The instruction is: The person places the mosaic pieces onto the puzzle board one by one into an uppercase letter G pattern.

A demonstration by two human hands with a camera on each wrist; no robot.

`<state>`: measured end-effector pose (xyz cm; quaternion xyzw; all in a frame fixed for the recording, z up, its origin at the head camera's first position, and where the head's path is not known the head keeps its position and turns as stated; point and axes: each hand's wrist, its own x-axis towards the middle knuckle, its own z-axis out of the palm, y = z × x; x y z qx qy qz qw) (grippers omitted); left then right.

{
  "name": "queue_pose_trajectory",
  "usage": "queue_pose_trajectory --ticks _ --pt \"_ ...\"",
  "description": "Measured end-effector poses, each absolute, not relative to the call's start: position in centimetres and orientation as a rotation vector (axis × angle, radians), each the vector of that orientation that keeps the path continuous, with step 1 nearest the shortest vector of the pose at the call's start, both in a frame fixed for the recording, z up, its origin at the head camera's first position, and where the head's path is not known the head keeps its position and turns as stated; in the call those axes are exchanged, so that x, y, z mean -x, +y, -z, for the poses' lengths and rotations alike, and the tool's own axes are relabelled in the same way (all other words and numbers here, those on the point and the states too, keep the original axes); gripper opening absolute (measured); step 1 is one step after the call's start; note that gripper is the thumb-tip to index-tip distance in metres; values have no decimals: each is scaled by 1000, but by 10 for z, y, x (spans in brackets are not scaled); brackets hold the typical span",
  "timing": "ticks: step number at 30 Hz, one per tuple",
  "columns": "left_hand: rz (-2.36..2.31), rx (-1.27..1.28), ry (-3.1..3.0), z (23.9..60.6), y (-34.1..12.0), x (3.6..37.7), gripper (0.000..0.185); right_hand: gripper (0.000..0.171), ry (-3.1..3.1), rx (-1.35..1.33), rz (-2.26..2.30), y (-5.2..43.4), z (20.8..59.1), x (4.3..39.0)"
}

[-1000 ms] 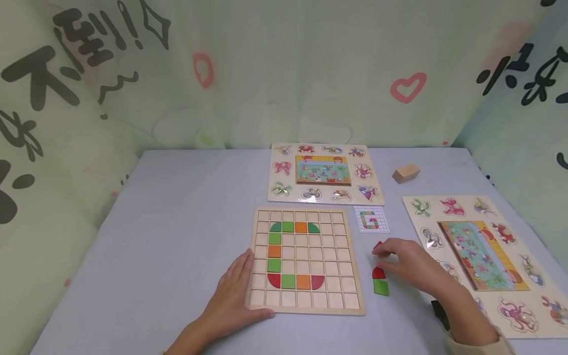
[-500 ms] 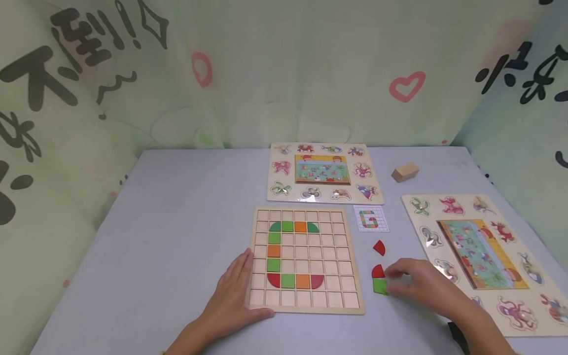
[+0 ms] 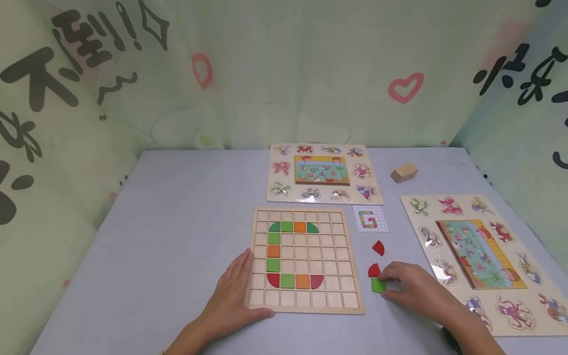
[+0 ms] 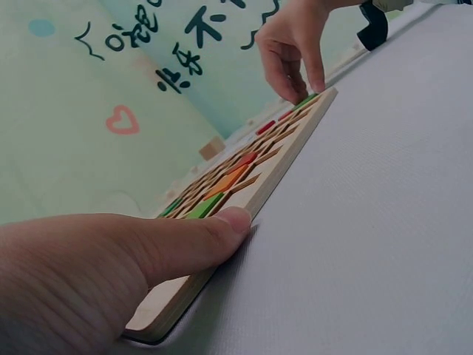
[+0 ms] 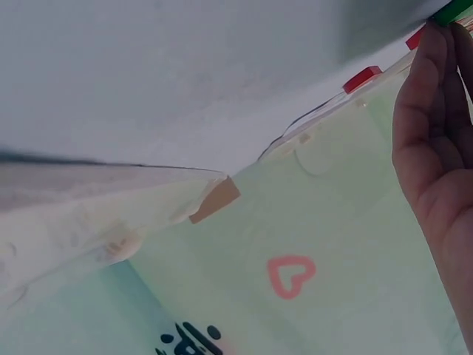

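Observation:
In the head view my left hand (image 3: 230,291) rests at the near left corner of a wooden grid board (image 3: 359,301), its fingers straight along the left side and thumb on the front edge. The left wrist view shows that thumb (image 4: 199,233) on the board's rim. Green, orange and red tiles sit in the grid in a C-like shape. Right of the board, my right hand (image 3: 412,288) pinches a green square tile (image 3: 377,285) at its right side, low at the table. A red quarter-circle tile (image 3: 374,270) lies just behind it, and another red quarter-circle tile (image 3: 378,247) farther back.
A small pattern card (image 3: 370,219) lies beyond the red tiles. One sea-animal puzzle board (image 3: 325,194) lies behind the grid board, another (image 3: 483,310) at the right, close to my right forearm. A wooden block (image 3: 404,172) lies at the back right.
My right hand has left the farther red tile, come nearer to me and taken hold of the green tile. That tile and the nearer red one have shifted slightly left. My left hand stays put.

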<state>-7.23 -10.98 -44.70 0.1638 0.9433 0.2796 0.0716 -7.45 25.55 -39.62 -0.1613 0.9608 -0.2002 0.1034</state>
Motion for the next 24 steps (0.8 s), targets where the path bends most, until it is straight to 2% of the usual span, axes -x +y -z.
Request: queue_pose_trajectory --ticks 7,15,24 --pt "-858 -494 2831 448 -111 72 115 23 2806 499 577 250 388 78" --pt "-854 -492 2827 448 -111 72 115 19 2765 767 714 224 381 91" --pt "-856 -494 2837 447 -112 72 116 16 2747 877 718 187 387 107"
